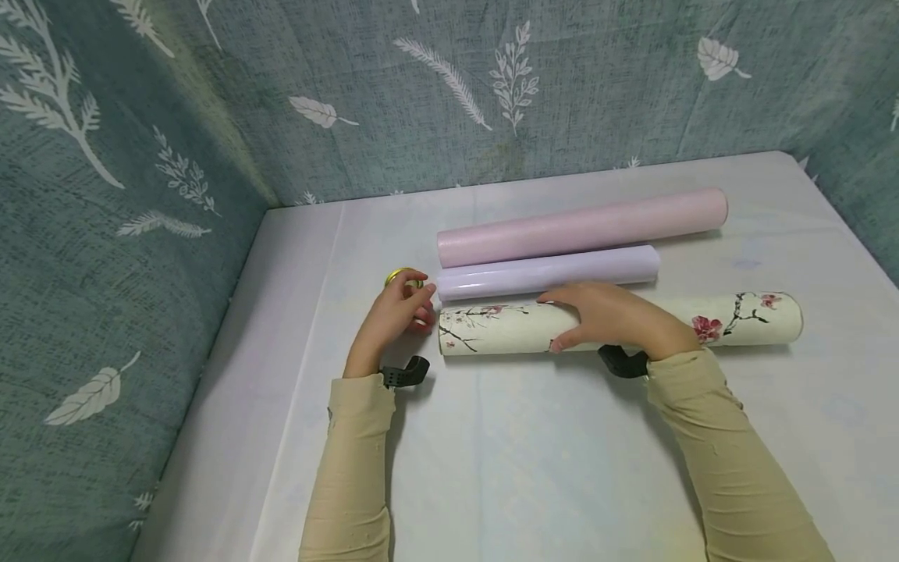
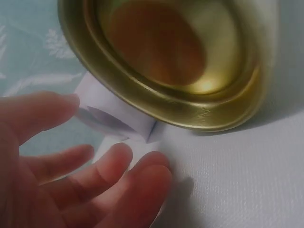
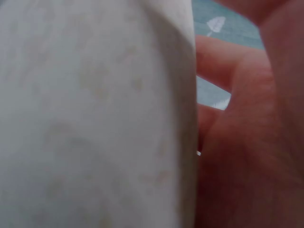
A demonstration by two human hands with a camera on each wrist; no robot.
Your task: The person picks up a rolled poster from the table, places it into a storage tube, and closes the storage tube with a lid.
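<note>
In the head view, a cream tube printed with blossom branches lies across the table. Over its middle rests my right hand, gripping it with the thumb on the near side and fingers towards the far side. The right wrist view shows that tube filling the left, beside my palm. Just off the tube's left end is my left hand; its fingers are loosely bent. A gold ring-shaped piece shows behind those fingers. In the left wrist view, a gold metal end sits above the fingers, which hold nothing visible.
Beyond the cream tube lie a glossy lilac roll and a longer pink roll, roughly parallel to it. A white cloth covers the table. Leaf-patterned green fabric hangs behind and along the sides.
</note>
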